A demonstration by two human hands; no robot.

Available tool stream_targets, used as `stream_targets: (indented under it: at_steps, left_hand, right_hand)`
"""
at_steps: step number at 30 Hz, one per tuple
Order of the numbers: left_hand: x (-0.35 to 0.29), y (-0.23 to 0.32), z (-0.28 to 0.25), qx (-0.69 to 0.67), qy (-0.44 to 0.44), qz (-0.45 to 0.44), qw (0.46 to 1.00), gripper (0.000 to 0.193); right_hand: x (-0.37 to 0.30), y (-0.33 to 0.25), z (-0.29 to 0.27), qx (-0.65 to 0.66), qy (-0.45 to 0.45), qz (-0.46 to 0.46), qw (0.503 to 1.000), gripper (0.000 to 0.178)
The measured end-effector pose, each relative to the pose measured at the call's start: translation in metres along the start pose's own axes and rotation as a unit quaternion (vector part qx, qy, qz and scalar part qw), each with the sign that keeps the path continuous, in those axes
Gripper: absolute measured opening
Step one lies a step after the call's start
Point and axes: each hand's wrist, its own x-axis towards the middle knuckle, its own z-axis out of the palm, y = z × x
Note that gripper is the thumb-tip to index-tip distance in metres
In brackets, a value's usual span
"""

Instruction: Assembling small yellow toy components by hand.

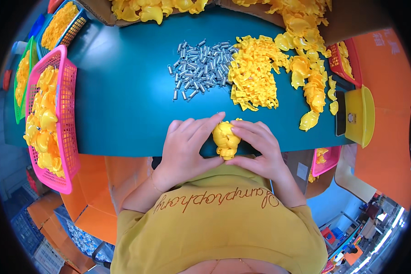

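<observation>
Two bare hands at the near edge of the table [118, 91], seen from above: a rounded yellow figure [226, 139] lay between them, just in front of the wearer's shirt [214, 228]. The left grip [185, 141] and the right grip [262, 148] were both closed on it, fingertips on its far part and thumbs toward the body; whether any gap remained between its pieces could not be told from where I stood. The chief hazard appeared to be slipping: the surface was glossy and curved, so uneven pressure from the thumbs might have turned the piece or sprung its parts, and over the table's edge a dropped part could have gone to the floor. Beyond the hands lay a scatter of small metal cylinders [201, 68], which looked apt to roll if knocked, touching a heap of small yellow pieces [255, 73]; a careless sweep could have mixed the two. To the right, a trail of curved yellow shells [310, 86] ran down from a cardboard box [351, 20], limiting reach on that side, with a yellow tub [363, 114] and a red basket [358, 64] beyond. A pink basket [70, 114] of yellow parts bounded the left side, well apart from the hands, and nothing stood directly between the grips and the cylinders
</observation>
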Motion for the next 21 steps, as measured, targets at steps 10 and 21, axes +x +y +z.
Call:
stream_targets:
  at_steps: [10,21]
  left_hand:
    - [0.000,-0.001,0.003,0.001,0.005,-0.014,1.000,0.093]
    - [0.001,0.000,0.008,0.003,0.053,-0.002,0.999,0.093]
  right_hand:
    - [0.006,-0.007,-0.003,-0.071,-0.030,0.005,0.997,0.078]
    - [-0.006,-0.006,-0.007,-0.020,-0.066,0.060,0.996,0.070]
